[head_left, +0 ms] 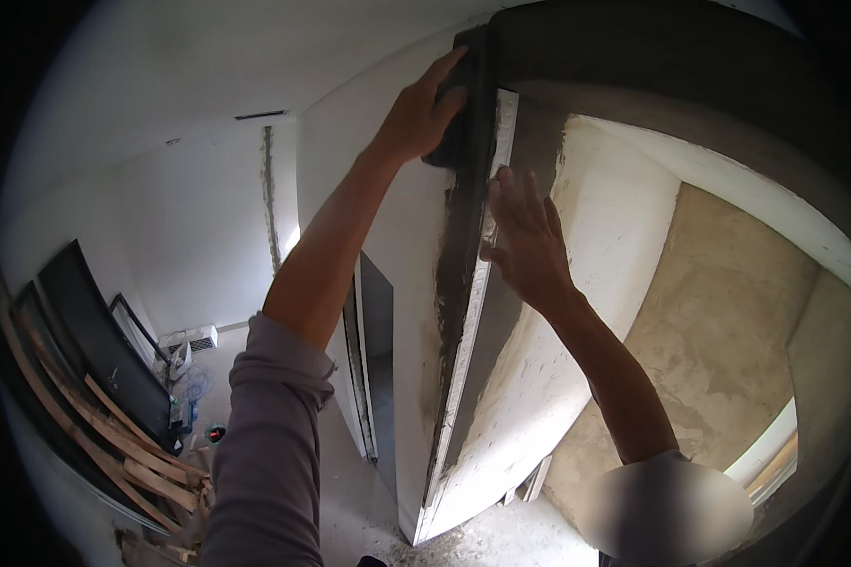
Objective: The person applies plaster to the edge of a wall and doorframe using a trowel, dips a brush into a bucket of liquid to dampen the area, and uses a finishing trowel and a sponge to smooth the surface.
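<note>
My left hand [424, 106] reaches high up to the outer corner of a white wall [402, 246]. Its fingers wrap a dark trowel-like tool [452, 144] held against a strip of wet grey mortar [454, 255] that runs down the corner. My right hand [529, 236] lies flat, fingers spread, on a long pale straightedge [463, 369] set upright along that corner. Beside it grey mortar also covers part of the rough side face [577, 312] of the wall.
Wooden planks [113, 444] and dark framed panels [95, 331] lean against the left wall. A white boxy unit [194, 338] sits on the floor behind them. A narrow doorway [373, 359] opens left of the corner. Rubble [501, 543] lies at the wall's foot.
</note>
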The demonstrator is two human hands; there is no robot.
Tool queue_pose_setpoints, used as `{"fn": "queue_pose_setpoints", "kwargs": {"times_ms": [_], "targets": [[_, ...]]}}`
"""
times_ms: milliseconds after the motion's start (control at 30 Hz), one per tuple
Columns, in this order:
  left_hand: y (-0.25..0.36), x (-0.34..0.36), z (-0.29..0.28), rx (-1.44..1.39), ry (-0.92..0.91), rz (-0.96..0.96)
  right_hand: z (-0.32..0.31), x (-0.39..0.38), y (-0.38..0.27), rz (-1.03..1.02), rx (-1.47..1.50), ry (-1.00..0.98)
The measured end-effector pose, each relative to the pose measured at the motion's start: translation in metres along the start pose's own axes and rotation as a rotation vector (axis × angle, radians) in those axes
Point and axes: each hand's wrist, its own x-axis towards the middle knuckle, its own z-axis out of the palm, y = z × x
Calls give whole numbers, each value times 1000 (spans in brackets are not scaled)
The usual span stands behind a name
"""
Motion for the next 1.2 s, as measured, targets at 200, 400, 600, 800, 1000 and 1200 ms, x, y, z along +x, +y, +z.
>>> {"fn": "queue_pose_setpoints", "kwargs": {"times_ms": [200,400,600,800,1000,1200], "targets": [[13,-13,5,-37,-75,-30,-3,-3,6,8,-25,-4],[-1,8,0,-33,-23,-30,0,-1,2,9,-19,-8],[16,-13,6,-33,-83,5,-5,-4,5,30,2,-27],[-6,2,0,-34,-52,-87,1,-2,3,6,-7,17],[20,-26,7,-87,-103,7,-2,-6,7,13,-10,26],[-15,-27,9,-36,-38,-141,3,-2,4,8,-13,17]]}}
